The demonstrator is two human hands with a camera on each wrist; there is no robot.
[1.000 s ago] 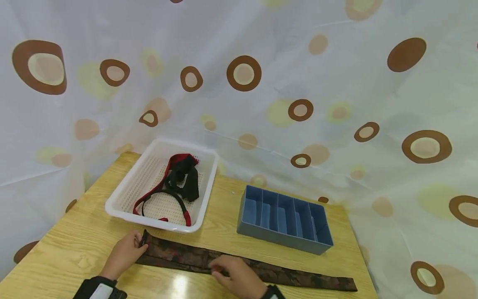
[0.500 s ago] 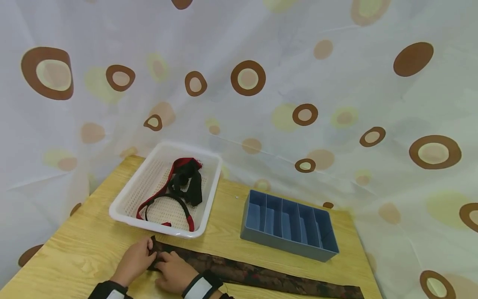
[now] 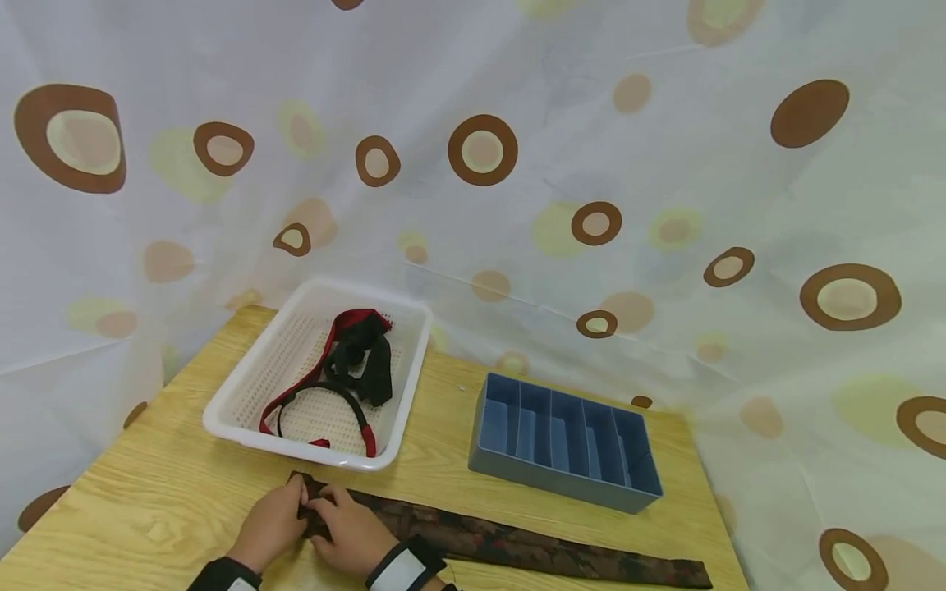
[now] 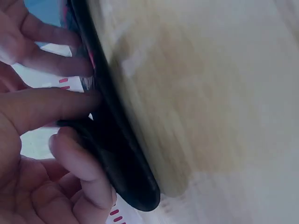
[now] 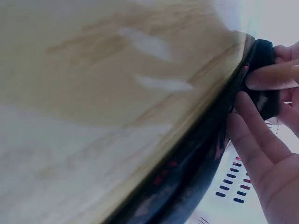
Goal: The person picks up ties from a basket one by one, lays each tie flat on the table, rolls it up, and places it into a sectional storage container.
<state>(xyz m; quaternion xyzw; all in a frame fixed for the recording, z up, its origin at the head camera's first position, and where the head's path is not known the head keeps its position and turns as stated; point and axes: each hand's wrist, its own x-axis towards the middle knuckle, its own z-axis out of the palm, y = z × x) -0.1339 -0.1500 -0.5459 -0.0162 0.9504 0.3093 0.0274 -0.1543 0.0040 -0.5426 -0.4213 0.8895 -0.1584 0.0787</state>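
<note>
One camouflage strip (image 3: 510,538) | left end in hands (image 3: 268,527) (image 3: 351,532) | rest extends rightward

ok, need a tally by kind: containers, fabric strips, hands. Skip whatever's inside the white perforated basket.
Containers: 2 (white perforated basket, blue-grey rectangular divided box)
Fabric strips: 1 (long brown camouflage-patterned strip)
Hands: 2 (left hand, right hand)
Total: 5

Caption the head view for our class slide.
Left fingers and right fingers hold a camouflage strip by one end near a white basket.
</note>
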